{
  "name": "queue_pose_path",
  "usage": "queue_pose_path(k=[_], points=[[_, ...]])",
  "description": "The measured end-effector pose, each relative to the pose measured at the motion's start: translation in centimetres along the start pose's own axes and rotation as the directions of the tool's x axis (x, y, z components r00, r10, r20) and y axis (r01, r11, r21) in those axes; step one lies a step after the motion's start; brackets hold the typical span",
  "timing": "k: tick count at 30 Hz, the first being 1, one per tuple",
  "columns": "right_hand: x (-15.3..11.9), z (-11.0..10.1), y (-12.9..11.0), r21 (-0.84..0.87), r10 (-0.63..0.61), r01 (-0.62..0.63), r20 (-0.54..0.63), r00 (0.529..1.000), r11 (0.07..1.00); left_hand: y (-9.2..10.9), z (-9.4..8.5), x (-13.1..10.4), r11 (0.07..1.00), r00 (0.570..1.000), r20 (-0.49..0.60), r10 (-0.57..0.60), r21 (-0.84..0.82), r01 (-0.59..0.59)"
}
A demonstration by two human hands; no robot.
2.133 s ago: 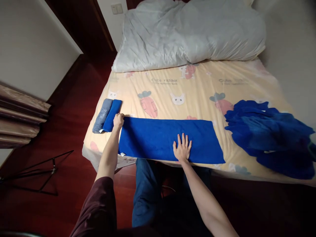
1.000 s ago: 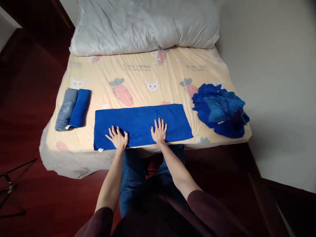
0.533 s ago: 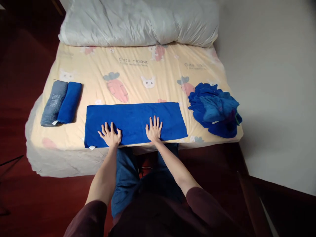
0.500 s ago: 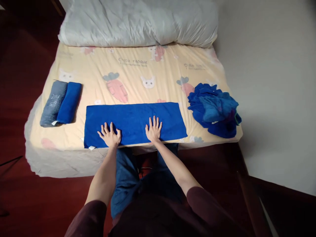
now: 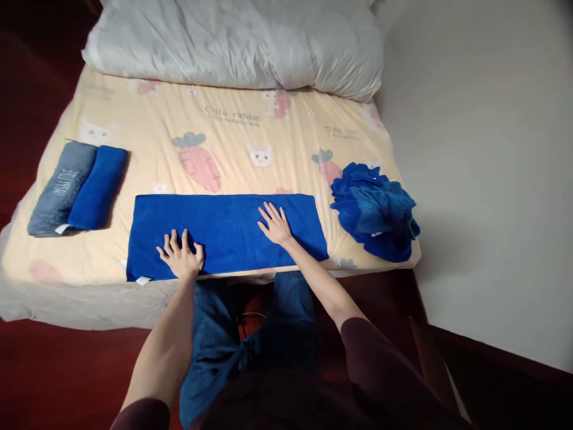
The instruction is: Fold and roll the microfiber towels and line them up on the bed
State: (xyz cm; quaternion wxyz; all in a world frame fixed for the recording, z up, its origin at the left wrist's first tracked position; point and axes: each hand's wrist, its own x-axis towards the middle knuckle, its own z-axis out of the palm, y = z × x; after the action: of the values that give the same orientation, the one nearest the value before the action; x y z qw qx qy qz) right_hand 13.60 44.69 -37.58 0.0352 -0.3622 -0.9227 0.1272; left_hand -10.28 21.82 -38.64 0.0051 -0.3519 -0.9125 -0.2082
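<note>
A blue towel [image 5: 224,230] lies flat as a long rectangle along the bed's front edge, with a white tag [image 5: 144,280] at its near left corner. My left hand [image 5: 181,255] rests on the towel's left half near the front edge, fingers spread. On the right half, my right hand [image 5: 275,225] lies with its fingers apart, pointing up and to the left. Neither hand holds anything.
On the left lie a rolled grey towel [image 5: 62,188] and a folded blue towel [image 5: 99,188], side by side. A crumpled pile of blue cloths [image 5: 376,209] sits at the right. A grey quilt [image 5: 237,45] lies across the back of the patterned bed [image 5: 286,155], beside a wall.
The view has shifted, so the bed sits further left. My right hand has moved up the towel, away from its front edge, and turned leftward. My left hand stays near the front edge.
</note>
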Motion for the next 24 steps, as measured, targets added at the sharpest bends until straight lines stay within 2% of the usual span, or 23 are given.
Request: queue_pose_path(k=[5, 8, 14, 18, 24], points=[[-0.6, -0.8, 5.8, -0.025, 0.121, -0.123, -0.044, 0.992, 0.992, 0.0, 0.0, 0.0, 1.0, 1.0, 0.004, -0.003, 0.022, 0.003], [-0.7, -1.1, 8.2, -0.026, 0.169, -0.171, -0.067, 0.983, 0.985, 0.1, 0.0, -0.1, 1.0, 1.0, 0.007, -0.005, 0.012, 0.005], [0.2, -1.4, 10.2, -0.032, 0.24, -0.243, -0.066, 0.968, 0.97, 0.2, -0.2, -0.1, 0.999, 0.999, 0.03, -0.024, 0.021, 0.024], [0.7, -1.8, 11.9, -0.031, 0.261, -0.262, -0.05, 0.964, 0.965, 0.2, -0.1, 0.0, 0.999, 0.998, 0.051, -0.025, -0.033, 0.027], [0.8, -1.7, 13.6, -0.028, 0.261, -0.263, -0.061, 0.963, 0.964, -0.1, 0.3, -0.1, 0.994, 1.0, -0.004, -0.031, -0.103, 0.031]])
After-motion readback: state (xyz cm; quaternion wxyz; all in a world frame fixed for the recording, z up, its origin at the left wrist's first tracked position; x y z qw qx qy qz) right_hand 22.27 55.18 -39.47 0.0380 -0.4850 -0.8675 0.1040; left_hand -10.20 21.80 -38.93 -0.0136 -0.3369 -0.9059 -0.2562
